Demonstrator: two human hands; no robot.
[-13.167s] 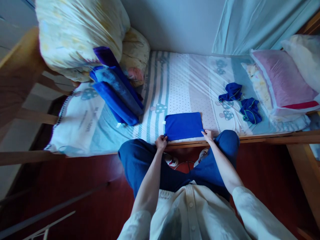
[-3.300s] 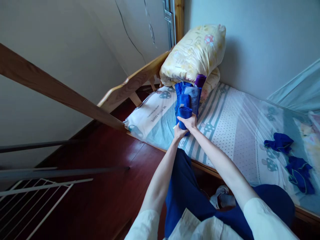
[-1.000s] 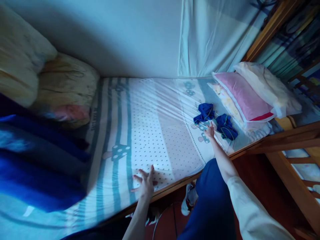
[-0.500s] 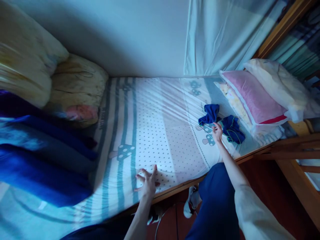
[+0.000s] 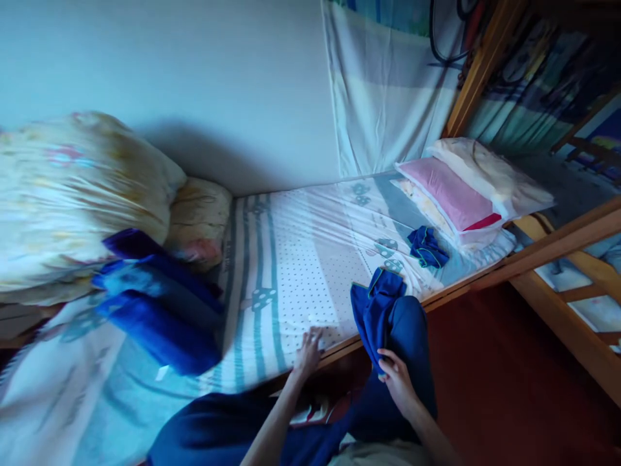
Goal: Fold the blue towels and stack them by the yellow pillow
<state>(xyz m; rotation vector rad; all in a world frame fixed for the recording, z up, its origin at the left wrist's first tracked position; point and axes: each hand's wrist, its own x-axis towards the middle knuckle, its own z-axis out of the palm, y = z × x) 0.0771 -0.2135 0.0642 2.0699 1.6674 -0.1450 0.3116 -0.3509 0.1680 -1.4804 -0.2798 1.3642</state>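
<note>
My right hand (image 5: pixel 395 374) is closed on the lower corner of a dark blue cloth (image 5: pixel 376 304) with thin green edging. The cloth stretches from my fingers, beside my raised knee, up over the bed's front edge. My left hand (image 5: pixel 309 353) rests on the dotted sheet (image 5: pixel 301 291) near that edge, fingers spread and nothing in them. A second blue cloth (image 5: pixel 427 247), crumpled and with the same edging, lies farther right by the pillows. Folded blue fabric (image 5: pixel 160 310) is stacked on the bed to my left.
Large floral pillows (image 5: pixel 82 194) fill the left end of the bed. A pink pillow (image 5: pixel 451 194) and a pale pillow (image 5: pixel 490 171) lie at the right end. A wooden rail (image 5: pixel 557 236) and a post (image 5: pixel 478 71) border that end; a curtain (image 5: pixel 383 97) hangs behind.
My right hand has taken hold of the nearer blue cloth and pulled it toward me over the bed edge. The view has swung, and my left hand stays on the sheet.
</note>
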